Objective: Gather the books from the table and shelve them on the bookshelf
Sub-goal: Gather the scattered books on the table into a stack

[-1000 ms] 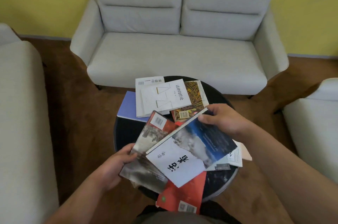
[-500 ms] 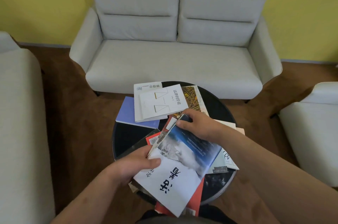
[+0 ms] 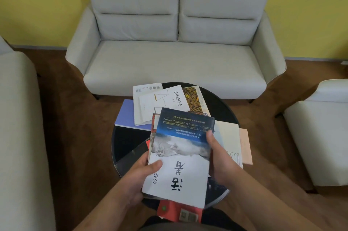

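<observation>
While both hands close on it, blue-and-white book (image 3: 180,155) sits atop a small held stack above round black counter (image 3: 128,142). Left hand (image 3: 139,176) grip clamped on stack's left edge, thumb on cover. Right hand (image 3: 220,163) grip clamped on right edge. More books (image 3: 160,104) lie on counter's far side.

A round table (image 3: 222,106) stands in front of a sofa (image 3: 175,61), with another seat at far left (image 3: 18,136) and one at far right (image 3: 320,132). Overlapping books (image 3: 160,104) lie on the table's far side. Above its near side, the left hand (image 3: 139,176) and right hand (image 3: 222,161) hold a stack of books (image 3: 180,155) from either side. More books (image 3: 235,140) lie right of the stack.
</observation>
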`<state>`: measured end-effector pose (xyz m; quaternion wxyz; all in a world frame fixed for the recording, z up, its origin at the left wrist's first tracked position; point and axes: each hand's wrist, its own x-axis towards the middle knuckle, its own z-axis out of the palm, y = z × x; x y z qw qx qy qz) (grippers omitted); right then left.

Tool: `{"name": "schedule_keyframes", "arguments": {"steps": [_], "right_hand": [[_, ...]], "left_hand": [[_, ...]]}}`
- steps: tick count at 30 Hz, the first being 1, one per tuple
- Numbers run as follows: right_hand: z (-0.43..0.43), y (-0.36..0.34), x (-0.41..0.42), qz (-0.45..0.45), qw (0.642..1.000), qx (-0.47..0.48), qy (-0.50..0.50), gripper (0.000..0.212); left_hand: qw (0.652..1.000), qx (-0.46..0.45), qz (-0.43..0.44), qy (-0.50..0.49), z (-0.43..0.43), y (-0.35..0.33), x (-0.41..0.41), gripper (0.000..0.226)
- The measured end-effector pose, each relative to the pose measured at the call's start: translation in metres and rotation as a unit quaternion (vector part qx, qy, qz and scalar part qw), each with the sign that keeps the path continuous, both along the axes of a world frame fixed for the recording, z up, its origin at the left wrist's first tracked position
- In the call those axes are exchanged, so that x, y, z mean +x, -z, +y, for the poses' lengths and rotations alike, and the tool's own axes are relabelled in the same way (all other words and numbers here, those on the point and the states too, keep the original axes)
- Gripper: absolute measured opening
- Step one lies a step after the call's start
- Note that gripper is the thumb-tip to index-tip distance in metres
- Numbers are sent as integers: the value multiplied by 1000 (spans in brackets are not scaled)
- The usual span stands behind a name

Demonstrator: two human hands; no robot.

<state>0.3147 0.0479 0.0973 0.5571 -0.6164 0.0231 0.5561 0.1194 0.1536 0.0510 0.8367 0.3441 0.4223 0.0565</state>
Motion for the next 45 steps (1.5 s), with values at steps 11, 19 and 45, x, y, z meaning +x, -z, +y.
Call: {"name": "schedule_keyframes", "arguments": {"steps": [11, 19, 45], "right_hand": [[-4, 19, 14, -63, 996, 26, -55, 19], [-5, 32, -7, -75, 996, 14, -45, 22], [-50, 133, 60, -45, 990, -121, -51, 36]], "left_hand": [[992, 36, 103, -64, -11, -5, 19, 39], [985, 65, 105, -119, -21, -16, 33, 18], [963, 19, 265, -41, 9, 93, 46, 12]]}}
